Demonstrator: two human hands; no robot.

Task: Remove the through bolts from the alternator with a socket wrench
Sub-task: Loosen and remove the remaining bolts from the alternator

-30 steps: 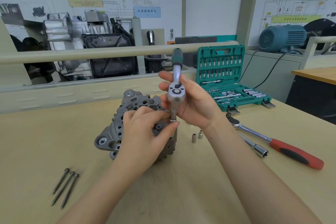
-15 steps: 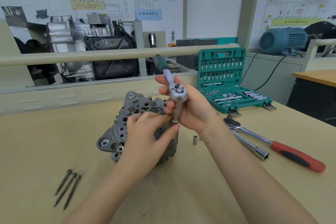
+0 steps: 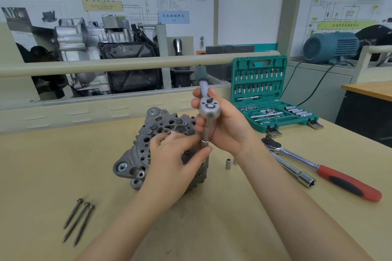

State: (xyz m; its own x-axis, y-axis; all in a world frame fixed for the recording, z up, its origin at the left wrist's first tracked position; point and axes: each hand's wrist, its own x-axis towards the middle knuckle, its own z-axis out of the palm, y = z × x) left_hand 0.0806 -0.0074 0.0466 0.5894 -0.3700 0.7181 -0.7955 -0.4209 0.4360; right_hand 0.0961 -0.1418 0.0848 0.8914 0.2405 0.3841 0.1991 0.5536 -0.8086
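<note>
At centre bench: right hand (image 3: pixel 228 131) wrapped round small ratchet wrench (image 3: pixel 209 109), head up, extension and socket (image 3: pixel 205 143) pointing down onto alternator (image 3: pixel 148 148). Left hand (image 3: pixel 176 159) pinching socket end with thumb and fingertips, steadying it over the bolt head; bolt itself hidden under fingers. Alternator sitting end-up on tan worktop (image 3: pixel 212 229), directly under both hands. Three through bolts (image 3: pixel 77 221) already out, lying side by side near left front. Probably last bolt in hand; next calls for seating socket square, then swinging the handle. Loose sockets (image 3: pixel 228 163) just right of alternator, red-handled ratchet (image 3: pixel 322 170) and tube spanner (image 3: pixel 297 172) beyond, green socket set (image 3: pixel 273 99) open behind. Training workshop: engine display, wiring boards.
</note>
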